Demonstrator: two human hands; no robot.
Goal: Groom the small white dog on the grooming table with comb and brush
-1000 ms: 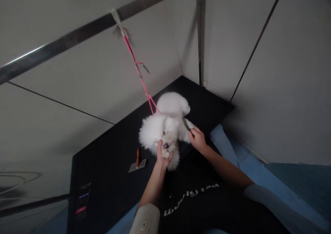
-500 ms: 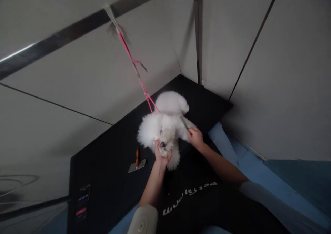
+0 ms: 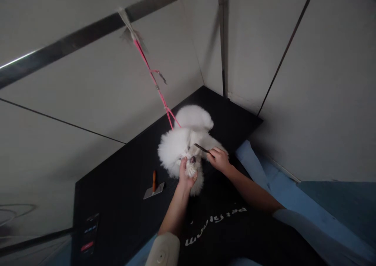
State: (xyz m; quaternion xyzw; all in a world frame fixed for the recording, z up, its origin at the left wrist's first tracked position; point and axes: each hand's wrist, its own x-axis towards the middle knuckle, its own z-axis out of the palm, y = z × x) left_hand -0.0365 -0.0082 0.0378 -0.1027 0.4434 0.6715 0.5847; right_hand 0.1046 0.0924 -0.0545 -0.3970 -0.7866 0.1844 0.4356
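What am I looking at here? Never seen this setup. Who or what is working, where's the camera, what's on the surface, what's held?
No machine here: you see a person's two bare hands. One camera, worn on that person's head, took every picture, looking forward and down.

The left hand cups the muzzle of a fluffy white dog on a black flat-topped table. The right hand grips a slim dark tool, its tip at the dog's face; it is too small to say exactly which tool.

Also on the table: a brush with an orange-brown handle and flat grey head, and a dark rectangular phone-like device with a lit screen. A thin pink cord runs from a grey metal bar down behind the dog's head.
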